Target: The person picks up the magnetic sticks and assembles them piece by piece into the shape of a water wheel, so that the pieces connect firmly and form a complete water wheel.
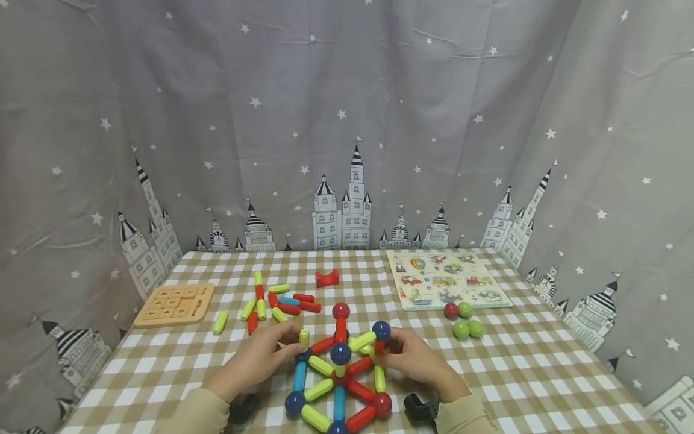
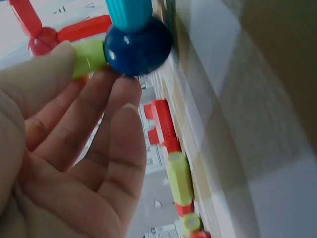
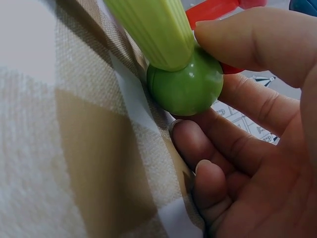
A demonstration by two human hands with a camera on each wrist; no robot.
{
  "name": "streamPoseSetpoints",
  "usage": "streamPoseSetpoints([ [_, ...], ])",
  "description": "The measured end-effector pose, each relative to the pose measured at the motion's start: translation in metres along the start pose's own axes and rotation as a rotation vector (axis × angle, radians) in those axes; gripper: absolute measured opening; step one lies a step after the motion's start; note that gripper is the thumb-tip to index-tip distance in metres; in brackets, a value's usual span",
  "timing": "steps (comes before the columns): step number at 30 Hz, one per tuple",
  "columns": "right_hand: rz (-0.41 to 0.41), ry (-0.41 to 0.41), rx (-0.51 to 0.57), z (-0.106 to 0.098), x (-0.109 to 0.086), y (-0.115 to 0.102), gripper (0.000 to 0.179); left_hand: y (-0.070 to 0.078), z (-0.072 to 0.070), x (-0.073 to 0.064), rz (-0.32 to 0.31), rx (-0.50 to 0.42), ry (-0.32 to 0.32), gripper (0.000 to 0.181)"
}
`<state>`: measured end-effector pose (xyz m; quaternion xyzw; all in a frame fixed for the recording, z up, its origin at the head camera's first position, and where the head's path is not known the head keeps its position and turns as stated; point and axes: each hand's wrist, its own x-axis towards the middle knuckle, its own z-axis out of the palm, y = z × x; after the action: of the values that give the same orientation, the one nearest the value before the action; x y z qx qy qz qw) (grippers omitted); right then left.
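Note:
A model of magnetic sticks and balls stands on the table before me, with a red ball at its far top and a dark blue ball near its middle. My left hand pinches an upright yellow-green stick between thumb and fingers. That stick sits on a dark blue ball at the model's left corner. On the right side, my right hand holds a short red stick that rises from a green ball. Its fingertips lie close to the checkered cloth.
Loose sticks in red, yellow-green and blue lie behind the model, near a red notched block. A wooden number puzzle is at the left. At the right lie a picture puzzle board, several green balls and one red ball.

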<state>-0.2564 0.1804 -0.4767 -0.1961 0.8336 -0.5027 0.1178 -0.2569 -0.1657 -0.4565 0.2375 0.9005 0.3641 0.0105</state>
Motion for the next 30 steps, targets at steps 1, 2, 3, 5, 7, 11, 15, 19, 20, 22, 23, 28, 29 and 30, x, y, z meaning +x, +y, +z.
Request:
streamPoseSetpoints([
  [1, 0.000, 0.003, 0.001, 0.000, 0.000, 0.000, 0.028, -0.002, -0.003, 0.000, -0.012, -0.013, -0.009, 0.020],
  [2, 0.000, 0.005, 0.001, 0.001, 0.000, 0.000, 0.028, -0.006, -0.006, 0.000, -0.026, 0.000, 0.002, 0.021],
  [3, 0.000, 0.008, -0.001, 0.001, 0.000, 0.000, 0.028, -0.009, -0.010, 0.000, -0.030, 0.029, 0.030, 0.023],
  [5, -0.001, 0.015, -0.006, 0.000, 0.000, 0.000, 0.028, -0.018, -0.020, -0.001, -0.048, 0.133, 0.101, 0.030],
  [7, -0.003, 0.019, -0.010, 0.000, 0.001, 0.000, 0.027, -0.029, -0.029, -0.003, -0.054, 0.277, 0.178, 0.035],
  [11, -0.001, 0.015, -0.021, 0.000, 0.001, 0.001, 0.027, -0.044, -0.033, -0.008, -0.109, 0.449, 0.177, 0.039],
  [15, 0.003, 0.012, -0.024, 0.000, 0.001, 0.001, 0.026, -0.049, -0.031, -0.007, -0.193, 0.415, 0.136, 0.030],
  [19, -0.003, 0.016, -0.026, -0.001, 0.002, 0.002, 0.026, -0.049, -0.030, -0.004, -0.230, 0.409, 0.171, 0.021],
  [20, -0.004, 0.016, -0.027, -0.001, 0.002, 0.002, 0.026, -0.048, -0.030, -0.004, -0.240, 0.400, 0.176, 0.022],
  [22, -0.006, 0.015, -0.029, -0.001, 0.001, 0.003, 0.026, -0.044, -0.033, -0.005, -0.245, 0.389, 0.189, 0.023],
  [23, -0.006, 0.015, -0.029, 0.000, 0.001, 0.003, 0.026, -0.040, -0.034, -0.006, -0.241, 0.378, 0.206, 0.025],
  [28, -0.002, 0.012, -0.022, 0.000, 0.000, 0.003, 0.026, -0.007, -0.038, -0.010, 0.099, 0.355, 0.340, 0.033],
  [29, -0.001, 0.013, -0.020, -0.001, 0.000, 0.002, 0.026, 0.001, -0.037, -0.010, 0.218, 0.359, 0.354, 0.037],
  [30, -0.002, 0.015, -0.018, -0.001, 0.000, 0.002, 0.026, 0.010, -0.035, -0.009, 0.335, 0.364, 0.349, 0.041],
])
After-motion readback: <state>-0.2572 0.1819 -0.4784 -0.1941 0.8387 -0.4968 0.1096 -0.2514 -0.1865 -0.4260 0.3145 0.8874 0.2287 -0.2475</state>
